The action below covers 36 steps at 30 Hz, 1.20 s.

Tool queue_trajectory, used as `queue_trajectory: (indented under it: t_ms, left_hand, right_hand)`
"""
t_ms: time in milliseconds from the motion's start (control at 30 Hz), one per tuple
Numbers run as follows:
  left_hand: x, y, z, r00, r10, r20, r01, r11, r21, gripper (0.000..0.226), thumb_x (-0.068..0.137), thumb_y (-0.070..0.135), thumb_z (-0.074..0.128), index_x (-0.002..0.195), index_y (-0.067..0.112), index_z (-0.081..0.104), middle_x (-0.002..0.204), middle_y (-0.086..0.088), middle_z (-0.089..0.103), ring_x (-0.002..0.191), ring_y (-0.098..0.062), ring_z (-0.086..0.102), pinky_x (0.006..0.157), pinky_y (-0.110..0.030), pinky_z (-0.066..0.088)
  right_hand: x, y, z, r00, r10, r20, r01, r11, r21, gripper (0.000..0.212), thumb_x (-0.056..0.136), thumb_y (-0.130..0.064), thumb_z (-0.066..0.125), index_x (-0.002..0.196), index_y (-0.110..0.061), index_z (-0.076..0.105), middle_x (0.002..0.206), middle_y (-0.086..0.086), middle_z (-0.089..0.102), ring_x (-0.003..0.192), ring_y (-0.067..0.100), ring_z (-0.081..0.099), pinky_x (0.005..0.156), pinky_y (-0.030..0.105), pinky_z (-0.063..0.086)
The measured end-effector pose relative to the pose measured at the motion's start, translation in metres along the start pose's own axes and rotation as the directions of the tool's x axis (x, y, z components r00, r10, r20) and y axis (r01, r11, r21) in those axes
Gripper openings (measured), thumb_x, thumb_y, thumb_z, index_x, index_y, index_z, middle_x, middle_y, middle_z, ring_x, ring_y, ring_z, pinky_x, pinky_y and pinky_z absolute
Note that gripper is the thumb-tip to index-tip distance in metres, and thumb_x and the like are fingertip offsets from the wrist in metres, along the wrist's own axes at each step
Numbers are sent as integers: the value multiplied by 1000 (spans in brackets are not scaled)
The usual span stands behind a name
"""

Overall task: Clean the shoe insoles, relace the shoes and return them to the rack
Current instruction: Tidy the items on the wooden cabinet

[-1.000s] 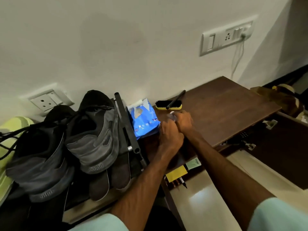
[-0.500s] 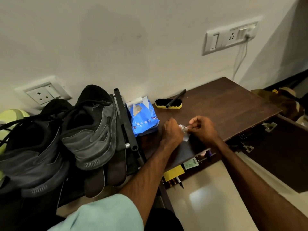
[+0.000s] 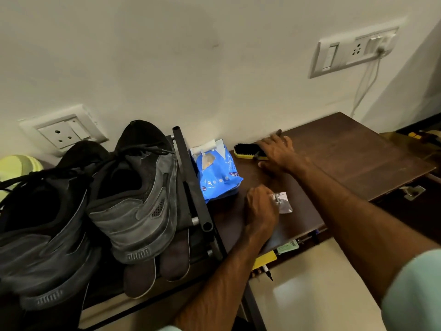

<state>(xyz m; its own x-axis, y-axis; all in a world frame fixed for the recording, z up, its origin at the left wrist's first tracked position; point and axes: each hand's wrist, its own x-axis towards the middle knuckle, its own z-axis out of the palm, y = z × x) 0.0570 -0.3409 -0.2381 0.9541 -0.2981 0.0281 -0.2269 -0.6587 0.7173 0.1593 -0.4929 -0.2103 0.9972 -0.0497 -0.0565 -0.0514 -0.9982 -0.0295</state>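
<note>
Two dark grey shoes (image 3: 133,194) with loose laces stand on the black rack (image 3: 191,177) at the left. Under them, two dark insoles (image 3: 175,259) stick out toward me. On the brown table (image 3: 346,151), my left hand (image 3: 261,209) is closed on a small clear plastic packet (image 3: 282,201). My right hand (image 3: 278,151) lies over the handle of the yellow-backed black brush (image 3: 247,150) near the wall, fingers spread over it; whether it grips the handle is unclear.
A blue wet-wipes pack (image 3: 217,173) lies between the rack and the brush. Wall sockets (image 3: 353,52) with a white cable sit above the table. A yellow card (image 3: 265,258) and pens poke out under the table's front edge. A pale green object (image 3: 19,166) is far left.
My right hand has let go of the packet and moved back to the brush by the wall. My left hand keeps the packet. The camera has come closer.
</note>
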Motion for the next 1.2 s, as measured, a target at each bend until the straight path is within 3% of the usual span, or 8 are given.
queue_trajectory:
  t_ms: [400, 600, 700, 833, 900, 1000, 1133, 1200]
  left_hand:
    - [-6, 14, -7, 997, -80, -2, 80, 997, -25, 19, 96, 8, 54, 108, 4, 69, 117, -14, 69, 115, -27, 60, 95, -31, 41]
    - [-26, 19, -14, 984, -179, -20, 178, 983, -46, 23, 96, 6, 52, 107, 3, 71, 118, -15, 70, 117, -31, 60, 99, -35, 41]
    - [-30, 19, -14, 963, -269, -11, 262, 947, -187, 18, 91, 6, 59, 83, 10, 74, 100, -14, 76, 98, -31, 70, 91, -36, 52]
    - [-51, 39, 0, 931, -342, 128, 364, 842, -398, 34, 90, 0, 62, 59, 12, 61, 56, -8, 66, 48, -23, 67, 52, -38, 61]
    - [-70, 54, 13, 905, -346, 249, 423, 806, -415, 38, 91, -3, 63, 55, 8, 60, 44, -4, 59, 40, -17, 62, 54, -41, 61]
    - [-102, 64, 54, 816, -398, 420, 558, 731, -392, 10, 85, -5, 74, 78, -6, 67, 74, -17, 72, 60, -26, 72, 56, -47, 62]
    - [-119, 7, 152, 663, -509, 549, 707, 667, -235, 74, 47, -4, 92, 115, -8, 63, 103, -26, 71, 85, -36, 74, 70, -51, 63]
    - [-123, -10, 170, 569, -586, 576, 792, 578, -194, 90, 50, 4, 93, 131, -5, 54, 110, -27, 70, 89, -39, 73, 70, -47, 64]
  right_hand:
    - [-72, -2, 20, 995, 88, -44, -96, 968, -233, 57, 108, -33, 37, 150, 5, 28, 141, 23, 43, 128, 39, 43, 105, 56, 44]
    - [-128, 1, 11, 993, 116, -24, -116, 993, -16, 48, 106, -16, 32, 142, 15, 34, 137, 30, 47, 115, 36, 51, 103, 43, 43]
    - [-156, 5, 6, 977, 207, -48, -189, 949, 254, 35, 104, -18, 42, 132, 3, 43, 128, 23, 53, 110, 34, 52, 97, 38, 40]
    - [-227, 18, 4, 880, 471, -64, -335, 710, 619, 35, 105, -21, 49, 133, -1, 46, 121, 23, 60, 110, 41, 57, 92, 46, 47]
    - [-272, 20, 16, 821, 568, -54, -340, 564, 752, 30, 107, -25, 48, 128, -4, 51, 111, 15, 63, 102, 34, 61, 82, 41, 48]
    - [-326, 28, 50, 745, 666, 30, -352, 354, 866, 22, 108, -27, 48, 117, -9, 55, 98, 8, 62, 88, 26, 60, 71, 34, 39]
    - [-360, 40, 121, 660, 699, 277, -485, 115, 867, 32, 105, -36, 54, 95, -6, 62, 76, 4, 60, 67, 19, 54, 58, 30, 38]
    - [-365, 41, 150, 628, 687, 366, -552, 62, 832, 38, 102, -36, 61, 80, -6, 66, 64, 2, 59, 59, 18, 53, 57, 29, 38]
